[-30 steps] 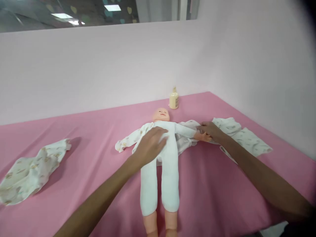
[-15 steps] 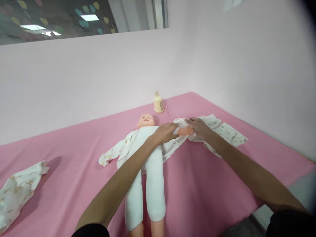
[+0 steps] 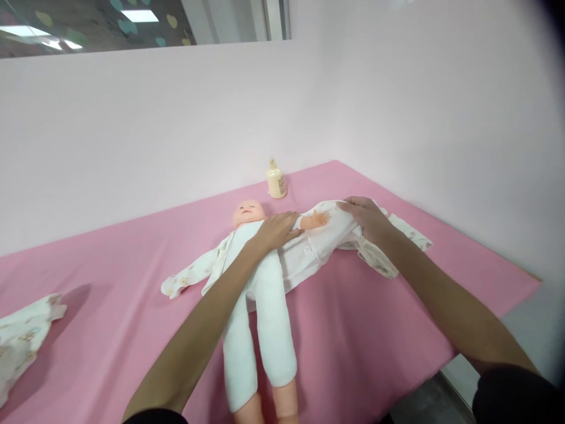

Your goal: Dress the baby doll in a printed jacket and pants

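From here I see the doll (image 3: 269, 294) on its back on the pink sheet (image 3: 353, 318), one arm sleeved in the shirt (image 3: 304, 256). The person's hands are apart: the left hand (image 3: 277, 231) is closed round the doll's other arm, the right hand (image 3: 364, 217) pinches the shirt's edge. A bottle (image 3: 276, 182) stands beyond the doll's head.

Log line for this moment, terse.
left hand: holding doll arm | right hand: pinching white garment | doll: lying on pink sheet | bottle: upright
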{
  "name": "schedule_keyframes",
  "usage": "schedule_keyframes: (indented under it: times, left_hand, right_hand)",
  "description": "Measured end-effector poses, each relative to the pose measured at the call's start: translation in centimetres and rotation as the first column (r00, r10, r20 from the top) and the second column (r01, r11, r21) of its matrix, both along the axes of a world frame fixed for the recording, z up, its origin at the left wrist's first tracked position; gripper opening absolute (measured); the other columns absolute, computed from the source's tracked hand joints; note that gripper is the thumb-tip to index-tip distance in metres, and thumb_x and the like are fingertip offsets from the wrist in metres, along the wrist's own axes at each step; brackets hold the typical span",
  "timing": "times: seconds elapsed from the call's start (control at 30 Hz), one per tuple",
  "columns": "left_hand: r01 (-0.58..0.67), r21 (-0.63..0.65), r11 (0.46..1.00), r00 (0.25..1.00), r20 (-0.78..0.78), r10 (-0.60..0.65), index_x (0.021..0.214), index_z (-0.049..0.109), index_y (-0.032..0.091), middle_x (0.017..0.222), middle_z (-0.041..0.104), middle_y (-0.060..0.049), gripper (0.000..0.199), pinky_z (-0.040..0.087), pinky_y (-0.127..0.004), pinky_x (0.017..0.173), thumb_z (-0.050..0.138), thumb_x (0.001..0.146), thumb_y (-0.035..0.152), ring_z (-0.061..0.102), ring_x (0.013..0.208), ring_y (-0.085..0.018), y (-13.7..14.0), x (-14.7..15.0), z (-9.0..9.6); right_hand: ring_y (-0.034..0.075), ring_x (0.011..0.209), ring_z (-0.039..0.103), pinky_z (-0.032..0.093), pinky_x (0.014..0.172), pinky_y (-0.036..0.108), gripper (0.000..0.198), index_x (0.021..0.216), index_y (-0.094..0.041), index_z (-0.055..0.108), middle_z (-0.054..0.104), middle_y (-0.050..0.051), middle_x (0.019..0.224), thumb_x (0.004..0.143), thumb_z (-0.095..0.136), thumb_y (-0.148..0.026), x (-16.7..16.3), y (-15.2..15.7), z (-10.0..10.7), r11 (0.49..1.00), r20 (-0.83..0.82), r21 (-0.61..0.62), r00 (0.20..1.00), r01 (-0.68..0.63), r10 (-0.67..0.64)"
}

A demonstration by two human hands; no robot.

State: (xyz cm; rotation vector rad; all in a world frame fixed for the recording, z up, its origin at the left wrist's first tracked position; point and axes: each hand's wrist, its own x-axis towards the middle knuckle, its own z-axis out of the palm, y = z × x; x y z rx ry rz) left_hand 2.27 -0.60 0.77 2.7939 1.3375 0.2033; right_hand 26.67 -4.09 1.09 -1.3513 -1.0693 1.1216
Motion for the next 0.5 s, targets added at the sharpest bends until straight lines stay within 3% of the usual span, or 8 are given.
schedule_keyframes:
  times: [0.17,0.3,0.4,0.5]
  left_hand:
    - [-0.06,-0.023,0.998,0.986,0.155,0.063,0.103,0.051,0.02,0.106,0.065,-0.006,0.025,0.043,-0.033,0.07,0.046,0.095,0.043,0.062,0.09,-0.024,0.6,0.1,-0.1]
    - [-0.045,-0.02,0.999,0.976,0.211,0.048,0.097,0.049,0.021,0.097,0.064,-0.004,0.024,0.041,-0.032,0.067,0.046,0.094,0.045,0.061,0.083,-0.022,0.9,0.0,-0.2]
    - [-0.031,-0.043,0.999,0.975,0.217,0.04,0.101,0.049,0.021,0.097,0.065,-0.004,0.023,0.042,-0.032,0.067,0.046,0.095,0.043,0.062,0.082,-0.022,0.6,0.0,-0.1]
    - [-0.024,-0.062,0.998,0.973,0.227,0.038,0.115,0.051,0.022,0.106,0.067,-0.005,0.03,0.046,-0.033,0.074,0.045,0.095,0.043,0.064,0.09,-0.024,0.3,0.1,0.1]
  right_hand:
    - [0.015,0.067,0.058,0.044,0.059,0.026,0.015,0.081,-0.017,0.063,0.063,0.002,0.075,0.084,0.063,-0.033,0.0,0.8,-2.1,0.993,0.229,-0.088,0.969,-0.077,0.096]
    - [0.018,0.077,0.061,0.042,0.063,0.027,0.027,0.088,-0.018,0.066,0.068,0.007,0.09,0.078,0.072,-0.042,-0.6,2.3,-3.1,0.983,0.526,-0.143,0.832,-0.114,0.173]
    - [0.023,0.087,0.064,0.044,0.069,0.027,0.049,0.098,-0.018,0.067,0.07,0.01,0.098,0.065,0.083,-0.05,-2.2,4.0,-3.4,0.982,0.604,-0.11,0.774,-0.154,0.189]
    - [0.026,0.097,0.065,0.047,0.075,0.028,0.056,0.103,-0.018,0.067,0.071,0.01,0.103,0.06,0.087,-0.049,-4.5,5.5,-3.7,0.959,0.687,-0.102,0.679,-0.264,0.26]
